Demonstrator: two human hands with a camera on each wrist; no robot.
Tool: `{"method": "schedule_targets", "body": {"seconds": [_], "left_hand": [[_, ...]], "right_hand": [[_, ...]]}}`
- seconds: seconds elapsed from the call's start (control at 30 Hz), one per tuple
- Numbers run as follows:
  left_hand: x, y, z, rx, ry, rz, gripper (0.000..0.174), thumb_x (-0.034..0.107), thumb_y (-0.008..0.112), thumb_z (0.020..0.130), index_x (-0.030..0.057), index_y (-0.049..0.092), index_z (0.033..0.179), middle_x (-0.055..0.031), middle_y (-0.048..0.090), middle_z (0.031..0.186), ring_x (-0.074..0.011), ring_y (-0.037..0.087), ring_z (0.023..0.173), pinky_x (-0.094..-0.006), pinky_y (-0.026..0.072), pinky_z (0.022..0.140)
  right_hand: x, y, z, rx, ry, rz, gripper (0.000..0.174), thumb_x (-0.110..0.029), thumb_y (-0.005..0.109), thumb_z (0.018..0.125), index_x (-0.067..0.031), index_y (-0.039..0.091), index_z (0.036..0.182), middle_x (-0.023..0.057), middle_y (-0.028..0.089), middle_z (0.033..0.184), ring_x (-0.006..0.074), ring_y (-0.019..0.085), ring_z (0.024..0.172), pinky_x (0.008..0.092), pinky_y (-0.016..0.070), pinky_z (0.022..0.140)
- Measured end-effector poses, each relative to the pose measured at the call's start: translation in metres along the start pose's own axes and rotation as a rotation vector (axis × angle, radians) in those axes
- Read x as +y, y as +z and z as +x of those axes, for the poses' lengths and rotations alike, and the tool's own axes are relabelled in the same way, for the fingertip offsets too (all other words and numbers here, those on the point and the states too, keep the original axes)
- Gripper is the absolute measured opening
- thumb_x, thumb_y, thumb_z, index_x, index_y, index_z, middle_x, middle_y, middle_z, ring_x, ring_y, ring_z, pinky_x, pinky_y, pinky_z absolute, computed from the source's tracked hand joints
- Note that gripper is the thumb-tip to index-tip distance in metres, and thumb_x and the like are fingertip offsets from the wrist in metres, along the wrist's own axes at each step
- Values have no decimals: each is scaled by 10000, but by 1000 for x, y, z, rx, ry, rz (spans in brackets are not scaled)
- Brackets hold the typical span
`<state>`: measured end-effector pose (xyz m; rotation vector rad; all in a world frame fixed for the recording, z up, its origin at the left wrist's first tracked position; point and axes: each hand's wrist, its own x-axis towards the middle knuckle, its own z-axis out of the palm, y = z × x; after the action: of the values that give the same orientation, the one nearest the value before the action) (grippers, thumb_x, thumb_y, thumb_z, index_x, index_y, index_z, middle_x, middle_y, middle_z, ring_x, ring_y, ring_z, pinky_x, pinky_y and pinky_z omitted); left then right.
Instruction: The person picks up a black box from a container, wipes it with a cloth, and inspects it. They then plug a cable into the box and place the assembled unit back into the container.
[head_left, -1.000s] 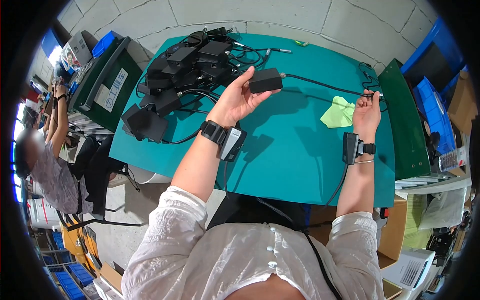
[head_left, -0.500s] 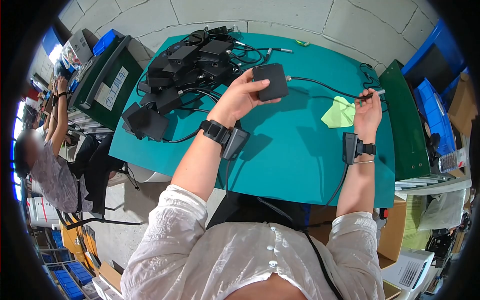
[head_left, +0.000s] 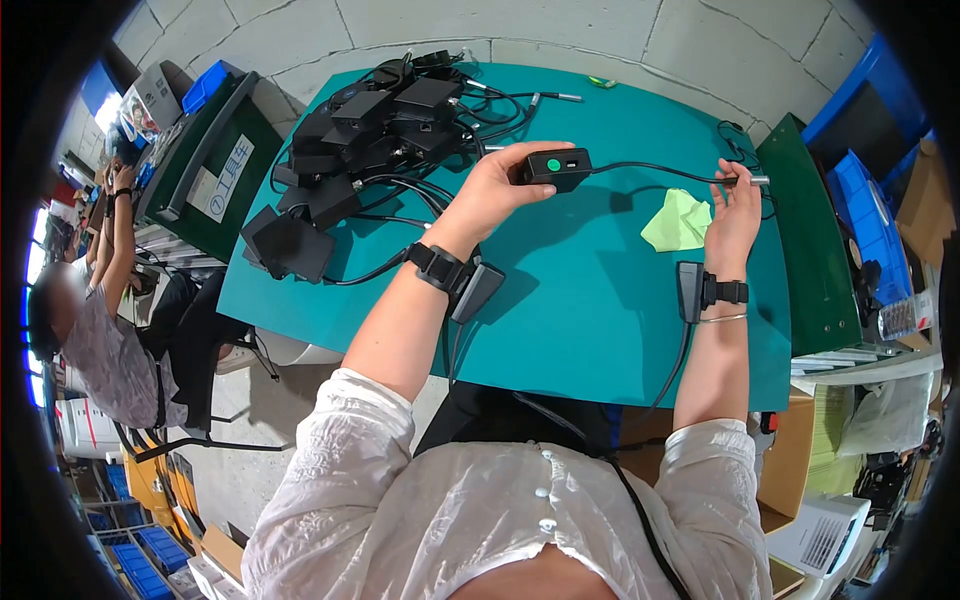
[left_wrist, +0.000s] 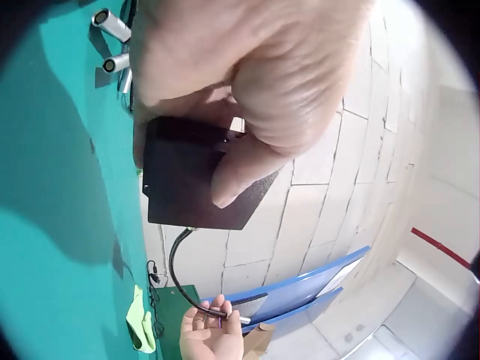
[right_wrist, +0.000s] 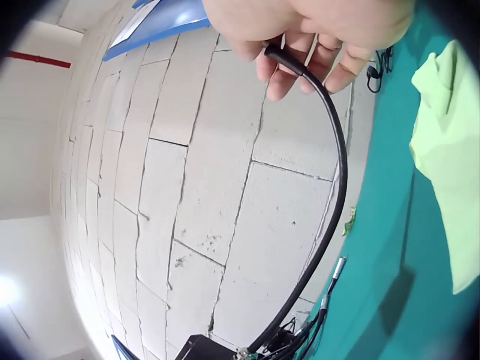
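Note:
My left hand [head_left: 490,195] grips a small black box [head_left: 568,178] above the table, thumb on one side and fingers on the other. A round green sticker [head_left: 554,166] and a small port show on the box's narrow face. In the left wrist view the thumb presses across the box's broad dark face [left_wrist: 184,180]. From the box's right end a black cable [head_left: 660,168] runs across to my right hand [head_left: 736,215]. That hand pinches the cable just behind its silver plug [head_left: 759,181]. In the right wrist view the cable [right_wrist: 341,157] hangs in a curve below the fingers.
A heap of black boxes [head_left: 365,112] with cables and silver plugs covers the table's back left. A light green cloth [head_left: 678,220] lies on the green table [head_left: 590,330] near my right hand. Green cabinets flank the table; another person [head_left: 110,330] sits at the left.
My left hand has turned the box: its plain side, then its broad face showed, and now the narrow face with sticker and port. The right hand stays on the cable, its fingers shifting slightly.

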<state>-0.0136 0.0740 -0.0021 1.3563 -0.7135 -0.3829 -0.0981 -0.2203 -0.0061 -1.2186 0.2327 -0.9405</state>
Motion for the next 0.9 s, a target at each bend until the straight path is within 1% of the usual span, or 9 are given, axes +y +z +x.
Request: {"method": "schedule_targets", "body": {"seconds": [0.1, 0.17, 0.27, 0.33, 0.4, 0.47, 0.57, 0.77, 0.9], "left_hand": [[-4, 4, 0, 20, -8, -74, 501, -97, 612, 766, 65, 580, 1239, -44, 631, 1130, -131, 594, 988, -270, 485, 888], [-7, 4, 1, 75, -86, -118, 480, -54, 630, 794, 23, 536, 1259, -76, 613, 1141, -162, 592, 1017, -302, 485, 901], [-13, 3, 2, 97, -212, -263, 468, 15, 631, 840, -17, 474, 1280, -117, 581, 1165, -206, 587, 1053, -355, 490, 903], [-17, 7, 1, 52, -255, -360, 469, 65, 618, 865, -22, 443, 1292, -122, 562, 1184, -219, 582, 1062, -384, 485, 904], [-21, 13, 0, 6, -296, -455, 479, 115, 604, 890, -28, 411, 1304, -127, 543, 1204, -233, 577, 1071, -412, 481, 905], [-24, 21, -3, 5, -342, -463, 422, 153, 578, 917, -12, 426, 1274, -124, 549, 1186, -234, 581, 1063, -430, 487, 892], [-26, 28, -3, 33, -374, -562, 387, 110, 565, 919, -24, 407, 1245, -134, 541, 1144, -239, 600, 1011, -427, 509, 851], [-22, 38, -7, 72, -371, -697, 528, 136, 543, 942, 54, 281, 1393, -167, 419, 1260, -260, 564, 1079, -475, 508, 843], [-22, 41, -8, 52, -403, -686, 409, 183, 524, 951, 84, 384, 1322, -94, 450, 1251, -238, 547, 1096, -444, 480, 890]], "right_hand": [[-4, 5, -3, -53, -77, -93, 213, -245, 472, 985, -60, 576, 987, 43, 616, 1024, 112, 521, 923, 291, 410, 854], [-4, 9, -6, -87, -129, -155, 200, -239, 495, 976, -60, 581, 965, 38, 613, 1007, 108, 521, 913, 278, 405, 854], [-4, 19, -15, -229, -274, -208, 163, -210, 554, 947, -54, 591, 917, 13, 602, 916, 100, 534, 823, 252, 431, 770], [-10, 30, -29, -330, -253, -520, 142, -187, 596, 923, -49, 591, 892, -5, 574, 820, 92, 531, 730, 243, 448, 676], [-10, 42, -41, -407, -372, -631, 122, -150, 629, 879, -34, 594, 894, 17, 595, 786, 142, 560, 674, 274, 468, 614], [-9, 51, -52, -672, -469, -888, 131, -122, 659, 819, -33, 592, 886, 58, 632, 881, 228, 607, 771, 322, 494, 677], [-6, 62, -63, -785, -576, -910, 148, -112, 673, 775, -35, 587, 867, 68, 640, 1000, 294, 601, 912, 374, 498, 744], [-4, 62, -66, -821, -552, -1028, 150, -122, 674, 770, -37, 577, 846, 73, 621, 1096, 286, 582, 997, 404, 471, 823], [-3, 62, -67, -831, -541, -1110, 273, -190, 697, 740, -42, 572, 934, 84, 608, 1164, 294, 593, 983, 405, 459, 827]]}}
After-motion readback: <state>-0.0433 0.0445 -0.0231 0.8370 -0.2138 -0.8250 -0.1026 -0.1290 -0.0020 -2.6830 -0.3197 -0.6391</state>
